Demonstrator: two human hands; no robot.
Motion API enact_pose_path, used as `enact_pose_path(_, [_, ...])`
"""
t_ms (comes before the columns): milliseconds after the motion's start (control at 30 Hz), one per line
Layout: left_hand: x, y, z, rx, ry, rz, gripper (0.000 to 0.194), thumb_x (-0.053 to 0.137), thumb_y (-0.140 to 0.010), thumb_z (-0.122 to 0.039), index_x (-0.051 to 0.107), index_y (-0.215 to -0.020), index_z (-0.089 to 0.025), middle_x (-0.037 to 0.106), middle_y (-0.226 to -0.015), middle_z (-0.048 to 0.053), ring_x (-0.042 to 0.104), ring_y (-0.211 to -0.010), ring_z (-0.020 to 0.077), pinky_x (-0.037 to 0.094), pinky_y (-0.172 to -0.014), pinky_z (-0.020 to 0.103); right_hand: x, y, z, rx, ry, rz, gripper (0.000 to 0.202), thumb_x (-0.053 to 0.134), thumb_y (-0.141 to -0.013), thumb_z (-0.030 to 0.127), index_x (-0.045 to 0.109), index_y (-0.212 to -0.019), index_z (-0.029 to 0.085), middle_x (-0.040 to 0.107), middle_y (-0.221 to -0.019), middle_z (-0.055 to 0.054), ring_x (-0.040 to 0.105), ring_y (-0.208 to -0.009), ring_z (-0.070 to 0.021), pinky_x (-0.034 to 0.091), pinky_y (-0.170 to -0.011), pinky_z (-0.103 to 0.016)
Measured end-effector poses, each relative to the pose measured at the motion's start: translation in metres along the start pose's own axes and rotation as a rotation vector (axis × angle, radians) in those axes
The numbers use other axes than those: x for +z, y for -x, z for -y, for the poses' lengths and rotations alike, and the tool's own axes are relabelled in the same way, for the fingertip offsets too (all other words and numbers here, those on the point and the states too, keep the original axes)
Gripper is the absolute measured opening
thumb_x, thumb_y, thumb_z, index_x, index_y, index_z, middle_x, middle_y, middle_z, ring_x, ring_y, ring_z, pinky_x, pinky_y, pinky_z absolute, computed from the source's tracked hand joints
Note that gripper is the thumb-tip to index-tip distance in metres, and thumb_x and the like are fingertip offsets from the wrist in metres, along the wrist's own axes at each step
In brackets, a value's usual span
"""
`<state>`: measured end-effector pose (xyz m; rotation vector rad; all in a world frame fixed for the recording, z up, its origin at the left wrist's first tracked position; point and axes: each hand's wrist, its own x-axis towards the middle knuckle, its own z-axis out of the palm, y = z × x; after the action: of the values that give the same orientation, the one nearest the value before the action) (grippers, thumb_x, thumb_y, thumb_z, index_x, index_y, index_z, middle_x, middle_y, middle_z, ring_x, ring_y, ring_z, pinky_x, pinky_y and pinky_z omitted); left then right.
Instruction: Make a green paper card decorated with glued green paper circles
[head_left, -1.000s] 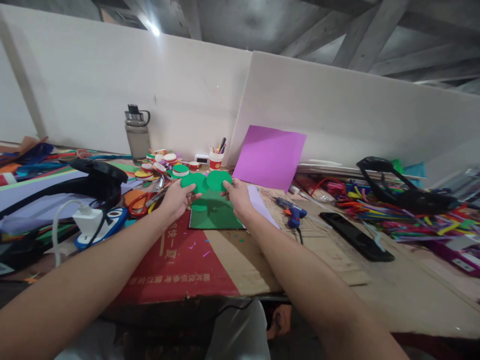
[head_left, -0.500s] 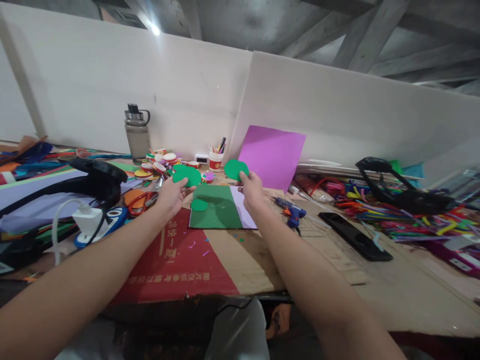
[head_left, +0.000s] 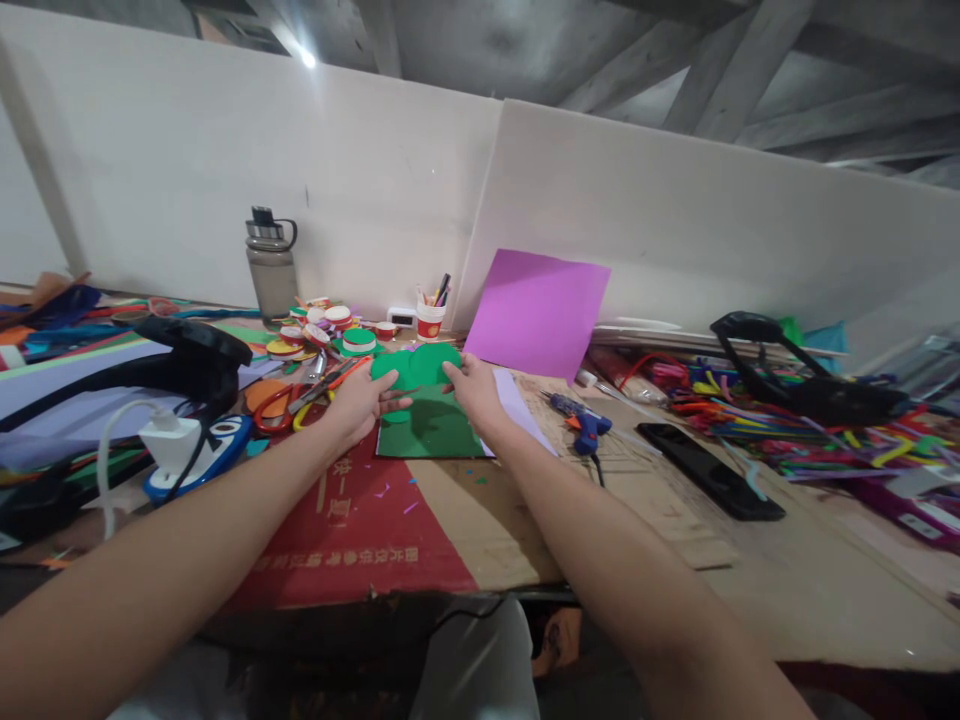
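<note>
Both hands are up over the far middle of the cardboard-covered table (head_left: 525,520), each pinching green foam-paper round cutouts.

Left hand (head_left: 358,400): thumb and fingers closed on a green round foam cutout (head_left: 390,366) at its lower left edge. Right hand (head_left: 474,386): pinched on a second green round foam cutout (head_left: 435,360) at its right edge. The two discs meet or overlap between the hands; I can't tell which lies on top, or whether either hand holds a stack.

Key relation: the discs sit between the two grips, just above a flat green rectangular foam sheet (head_left: 431,430) lying on the table. The sheet is directly below and toward the person from the discs. The pair's long axis runs left-right, parallel to the sheet's far edge. Both hands are about equally near it.

Counts:
- held green discs: two clearly seen
- one small green disc (head_left: 396,417) resting on the sheet's left part
- one green sheet, with one pale lilac sheet (head_left: 517,405) poking out on its right side
- one purple paper sheet (head_left: 541,312) leaning on the white wall board
- one blue glue gun (head_left: 579,420), right of the right hand
- one red-handled scissors (head_left: 281,405), left of the left hand
- one grey water bottle (head_left: 271,262)
- one black phone (head_left: 709,468)
</note>
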<state>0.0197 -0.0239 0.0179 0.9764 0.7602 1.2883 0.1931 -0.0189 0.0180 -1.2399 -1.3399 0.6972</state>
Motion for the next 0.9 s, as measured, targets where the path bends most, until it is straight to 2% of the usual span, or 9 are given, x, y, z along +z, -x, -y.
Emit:
enact_pose_path(133, [0.0, 0.001, 0.004, -0.013, -0.002, 0.078, 0.021, 0.069, -0.077, -0.012, 0.062, -0.096, -0.014, 0.073, -0.088, 0.009, 0.071, -0.069, 0.0185, 0.06, -0.054, 0.025, 0.002, -0.001, -0.003, 0.008, 0.034, 0.029, 0.011, 0.056, -0.083, 0.027, 0.061, -0.087, 0.018, 0.06, -0.066, 0.004, 0.057, -0.049, -0.0089, 0.038, -0.049, -0.021])
enact_pose_path(300, [0.0, 0.003, 0.005, -0.017, -0.009, 0.1, 0.026, 0.073, -0.074, -0.013, 0.063, -0.098, -0.014, 0.072, -0.093, 0.01, 0.072, -0.069, 0.0197, 0.061, -0.052, 0.027, 0.004, 0.0, -0.007, 0.034, 0.001, 0.085, 0.01, 0.057, -0.082, 0.024, 0.062, -0.089, 0.019, 0.063, -0.066, 0.004, 0.057, -0.049, -0.0088, 0.038, -0.048, -0.02])
enact_pose_path(433, [0.003, 0.008, 0.005, -0.026, -0.117, 0.156, 0.035, 0.073, -0.074, -0.014, 0.063, -0.107, -0.016, 0.071, -0.095, 0.01, 0.072, -0.07, 0.0225, 0.06, -0.046, 0.03, 0.006, 0.003, -0.006, 0.119, 0.07, 0.217, 0.005, 0.058, -0.082, 0.022, 0.061, -0.084, 0.019, 0.057, -0.05, 0.005, 0.052, -0.042, -0.011, 0.036, -0.042, -0.021])
enact_pose_path(533, [0.005, 0.012, 0.005, -0.05, -0.17, 0.2, 0.033, 0.073, -0.074, -0.016, 0.064, -0.106, -0.016, 0.069, -0.098, 0.011, 0.072, -0.073, 0.0238, 0.06, -0.045, 0.03, 0.006, 0.005, -0.004, 0.135, 0.114, 0.231, 0.002, 0.057, -0.082, 0.021, 0.059, -0.082, 0.02, 0.054, -0.045, 0.006, 0.049, -0.038, -0.0114, 0.035, -0.039, -0.021])
enact_pose_path(633, [0.005, 0.012, 0.006, 0.014, -0.227, 0.209, 0.034, 0.072, -0.075, -0.019, 0.065, -0.107, -0.016, 0.066, -0.105, 0.011, 0.071, -0.075, 0.0226, 0.061, -0.046, 0.031, 0.007, 0.005, -0.005, 0.094, 0.083, 0.199, 0.005, 0.057, -0.082, 0.02, 0.056, -0.087, 0.021, 0.058, -0.053, 0.005, 0.054, -0.042, -0.0125, 0.039, -0.041, -0.022])
enact_pose_path(733, [0.004, 0.01, 0.008, 0.063, -0.233, 0.195, 0.033, 0.072, -0.074, -0.019, 0.066, -0.106, -0.016, 0.065, -0.104, 0.01, 0.068, -0.074, 0.0196, 0.061, -0.049, 0.031, 0.01, 0.006, -0.006, -0.001, 0.122, 0.173, 0.011, 0.057, -0.082, 0.02, 0.056, -0.093, 0.021, 0.064, -0.069, 0.002, 0.059, -0.051, -0.0137, 0.046, -0.05, -0.026])
enact_pose_path(833, [0.003, 0.009, 0.009, 0.073, -0.198, 0.155, 0.033, 0.073, -0.072, -0.016, 0.067, -0.104, -0.016, 0.066, -0.101, 0.008, 0.066, -0.07, 0.0161, 0.059, -0.049, 0.027, 0.014, 0.012, -0.003, -0.174, 0.288, 0.179, 0.019, 0.056, -0.083, 0.02, 0.06, -0.101, 0.021, 0.069, -0.089, -0.004, 0.063, -0.068, -0.0168, 0.051, -0.068, -0.033])
enact_pose_path(900, [0.004, 0.01, 0.009, 0.072, -0.162, 0.115, 0.035, 0.075, -0.071, -0.017, 0.067, -0.104, -0.017, 0.067, -0.099, 0.007, 0.065, -0.066, 0.0143, 0.056, -0.046, 0.024, 0.016, 0.018, 0.003, -0.3, 0.381, 0.201, 0.028, 0.055, -0.083, 0.018, 0.06, -0.111, 0.021, 0.068, -0.104, -0.008, 0.064, -0.087, -0.0202, 0.049, -0.084, -0.038])
